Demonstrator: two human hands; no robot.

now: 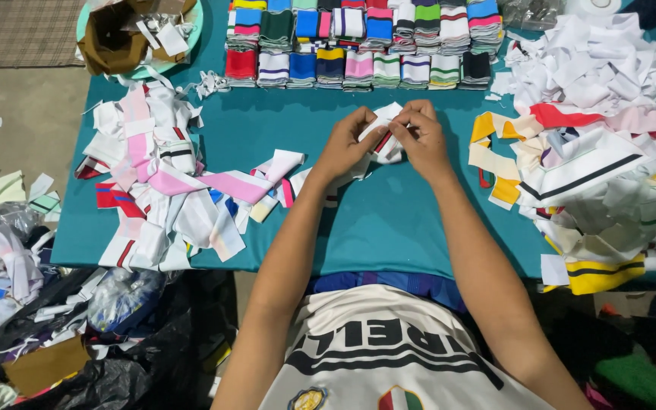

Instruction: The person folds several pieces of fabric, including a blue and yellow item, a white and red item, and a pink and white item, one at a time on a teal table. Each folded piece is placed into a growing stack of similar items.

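A small folded piece of white knit fabric with a red and dark stripe [383, 139] sits pinched between both hands, lifted just above the teal cloth-covered table [389, 220], near its middle (its lower end droops toward the tabletop), partly hidden by the fingers.

- looks like a small garment workshop, pretty sure, not a home table
- teal work table [389, 220] piled with loose knit collar strips [165, 190], another heap [601, 152] on the other side
- folded striped pieces stacked in neat rows [358, 42] at the back
- scrap bags and offcuts [9, 258] dumped on the concrete floor
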